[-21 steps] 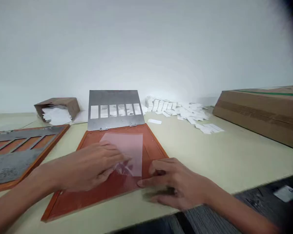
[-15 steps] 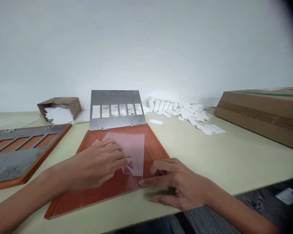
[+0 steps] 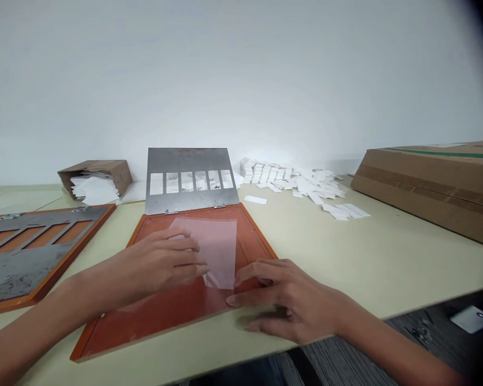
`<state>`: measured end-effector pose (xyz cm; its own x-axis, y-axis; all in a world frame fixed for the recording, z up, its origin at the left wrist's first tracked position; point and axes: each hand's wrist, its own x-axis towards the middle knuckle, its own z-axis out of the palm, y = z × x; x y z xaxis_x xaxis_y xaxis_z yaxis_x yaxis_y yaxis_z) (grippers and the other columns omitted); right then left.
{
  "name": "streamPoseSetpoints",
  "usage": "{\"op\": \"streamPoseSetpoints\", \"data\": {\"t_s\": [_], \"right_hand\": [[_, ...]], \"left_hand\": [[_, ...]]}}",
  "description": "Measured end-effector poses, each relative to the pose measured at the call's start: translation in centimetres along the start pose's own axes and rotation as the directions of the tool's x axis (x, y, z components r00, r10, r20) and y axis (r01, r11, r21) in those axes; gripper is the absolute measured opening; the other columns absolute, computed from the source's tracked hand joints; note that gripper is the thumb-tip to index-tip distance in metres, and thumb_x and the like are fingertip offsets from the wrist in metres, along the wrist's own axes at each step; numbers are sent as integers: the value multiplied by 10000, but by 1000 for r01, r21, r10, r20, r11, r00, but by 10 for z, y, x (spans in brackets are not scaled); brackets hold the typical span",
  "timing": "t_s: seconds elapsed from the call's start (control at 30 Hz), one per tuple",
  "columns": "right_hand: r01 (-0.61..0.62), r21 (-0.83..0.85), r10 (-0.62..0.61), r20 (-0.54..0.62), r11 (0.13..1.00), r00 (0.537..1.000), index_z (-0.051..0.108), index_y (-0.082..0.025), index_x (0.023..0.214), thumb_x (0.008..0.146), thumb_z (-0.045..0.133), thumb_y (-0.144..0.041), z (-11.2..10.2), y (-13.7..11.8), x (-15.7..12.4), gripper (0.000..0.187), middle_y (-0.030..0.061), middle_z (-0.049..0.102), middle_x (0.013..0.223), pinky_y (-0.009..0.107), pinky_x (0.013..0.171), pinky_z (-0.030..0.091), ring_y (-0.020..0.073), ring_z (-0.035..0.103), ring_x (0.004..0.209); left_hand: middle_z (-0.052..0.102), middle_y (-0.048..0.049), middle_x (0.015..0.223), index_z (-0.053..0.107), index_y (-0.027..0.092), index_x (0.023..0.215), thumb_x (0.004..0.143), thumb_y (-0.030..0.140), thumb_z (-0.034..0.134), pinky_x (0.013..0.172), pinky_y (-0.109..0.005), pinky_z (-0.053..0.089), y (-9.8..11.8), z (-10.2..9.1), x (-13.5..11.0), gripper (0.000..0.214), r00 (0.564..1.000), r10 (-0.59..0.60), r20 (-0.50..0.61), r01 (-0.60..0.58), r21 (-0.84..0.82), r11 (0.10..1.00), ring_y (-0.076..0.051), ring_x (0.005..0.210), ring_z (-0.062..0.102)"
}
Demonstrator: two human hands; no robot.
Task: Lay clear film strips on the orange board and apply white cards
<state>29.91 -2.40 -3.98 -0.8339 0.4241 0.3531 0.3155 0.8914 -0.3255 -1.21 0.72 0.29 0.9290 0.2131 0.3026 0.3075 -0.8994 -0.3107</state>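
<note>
A thin translucent sheet [image 3: 221, 249] lies on the orange-red board [image 3: 161, 324] in front of me, with a small raised crease near its lower edge. My left hand [image 3: 165, 262] rests over the left part of the sheet, fingers stretched out and holding nothing. At the sheet's lower right corner is my right hand [image 3: 277, 300], its fingers apart and bent, the tips by the board's front right edge. Hinged to the board's far side, a grey metal plate [image 3: 187, 201] with a row of rectangular cutouts stands raised.
A second board with its metal plate folded down [image 3: 20, 268] lies at left. Behind it sits a small cardboard box [image 3: 123, 174] of white papers. White cards [image 3: 314, 185] are stacked and scattered by the wall. A large cardboard box [image 3: 430, 187] stands at right.
My left hand has slid slightly left, its fingers straighter, showing more of the sheet. The fingers of my right hand have shifted a little at the sheet's corner.
</note>
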Motion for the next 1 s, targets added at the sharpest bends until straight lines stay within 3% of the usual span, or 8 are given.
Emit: {"op": "streamPoseSetpoints", "data": {"t_s": [0.1, 0.27, 0.5, 0.77, 1.0], "right_hand": [[12, 3, -12, 19, 1000, 1000, 689, -236, 1299, 976, 613, -427, -1, -1, 1, 383, 52, 653, 1311, 313, 976, 469, 179, 649, 1114], [27, -10, -27, 22, 1000, 999, 690, -216, 1298, 980, 604, -405, -2, -1, 1, 380, 59, 665, 1314, 307, 988, 482, 181, 643, 1150], [33, -69, -35, -30, 997, 999, 701, -262, 1285, 973, 612, -404, -4, -2, -2, 354, 41, 493, 1538, 313, 1001, 493, 185, 606, 1230], [35, -48, -37, -27, 998, 999, 706, -251, 1274, 963, 633, -399, -3, -1, -1, 352, 41, 512, 1523, 308, 1023, 480, 177, 608, 1220], [17, 39, -18, 14, 999, 1000, 689, -236, 1295, 968, 619, -424, -2, 1, 0, 383, 60, 633, 1393, 355, 1032, 464, 192, 616, 1202]], "left_hand": [[763, -37, 1071, 645, 202, 1248, 1018, 71, 425, 980, -373, 428, -8, 1, 0, 344, 999, 14, -32, -16, -73, 997, -206, 991, 647], [777, -29, 996, 696, 237, 1164, 1019, 140, 488, 891, -356, 460, -15, 14, 2, 271, 986, -138, -94, 121, -163, 979, -199, 923, 662], [780, -24, 890, 755, 210, 1032, 1009, 163, 522, 778, -339, 483, -12, 21, 9, 239, 935, -321, -151, 278, -250, 927, -191, 807, 695], [801, -9, 966, 759, 214, 1028, 1019, 233, 532, 817, -352, 502, -11, 30, 8, 228, 882, -438, -171, 400, -220, 890, -201, 872, 720], [802, -18, 1022, 774, 243, 1063, 1020, 297, 518, 821, -369, 537, -11, 33, 8, 265, 858, -492, -150, 459, -208, 864, -220, 886, 729]]}}
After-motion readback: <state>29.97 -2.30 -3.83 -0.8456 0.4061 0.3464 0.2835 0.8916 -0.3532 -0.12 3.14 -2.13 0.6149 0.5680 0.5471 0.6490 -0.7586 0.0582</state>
